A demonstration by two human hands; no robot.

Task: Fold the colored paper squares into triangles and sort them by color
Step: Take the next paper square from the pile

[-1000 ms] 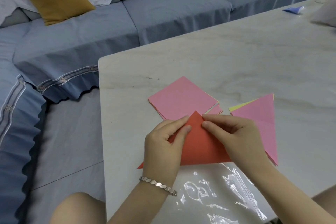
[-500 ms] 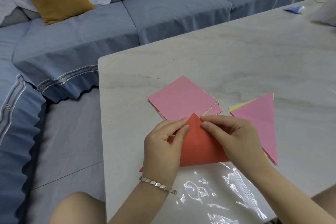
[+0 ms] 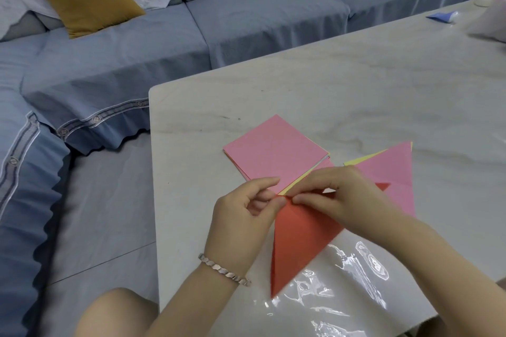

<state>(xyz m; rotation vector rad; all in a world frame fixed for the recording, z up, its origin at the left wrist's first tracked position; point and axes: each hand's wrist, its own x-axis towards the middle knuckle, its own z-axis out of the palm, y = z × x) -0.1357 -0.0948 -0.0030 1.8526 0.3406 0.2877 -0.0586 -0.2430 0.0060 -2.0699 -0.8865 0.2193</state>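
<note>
Wearer's body, seen from above. Left hand (image 3: 241, 224) and right hand (image 3: 342, 200): bare, nails short. Left forearm (image 3: 189, 306) and right forearm (image 3: 438, 262): bare to the picture's edge. Left wrist: slim silver-coloured bracelet (image 3: 224, 272) of small flat scale-like links, glinting. Lower left: one bare knee (image 3: 115, 312), rounded, cut off by the bottom edge.

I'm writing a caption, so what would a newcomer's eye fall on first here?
The red folded paper, low in the centre, pinched along its far edge by the left hand and right hand. Just beyond lies a pink stack of squares, with a pink triangle to its right.
</note>
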